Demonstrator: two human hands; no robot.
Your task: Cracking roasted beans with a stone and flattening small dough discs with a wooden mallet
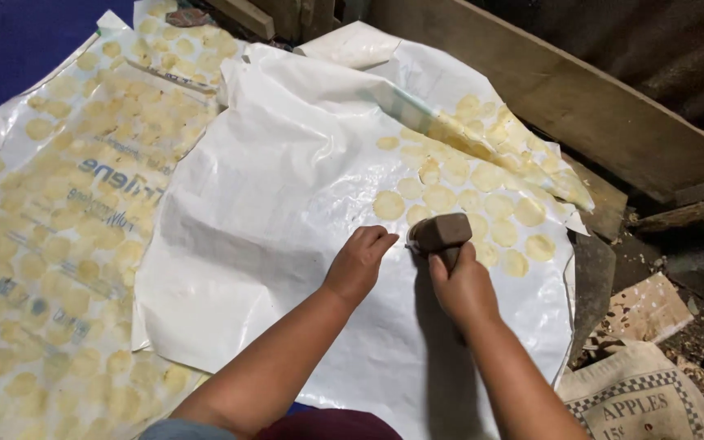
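My right hand [459, 285] grips the handle of a brown wooden mallet [442, 232], whose block head rests on the white plastic sheet [287, 195]. My left hand [360, 261] lies just left of the mallet head with its fingers curled down against the sheet; whether it pinches anything is hidden. Several thin, pale yellow round discs [466, 195] are laid out in rows on the sheet right beyond the mallet, the nearest one [388, 204] a little above my left hand.
A second plastic sheet [67, 220] at the left is covered with several more yellow discs. Wooden planks [564, 90] border the far right. A burlap sack [645, 399] lies at the bottom right beside dark ground and scraps.
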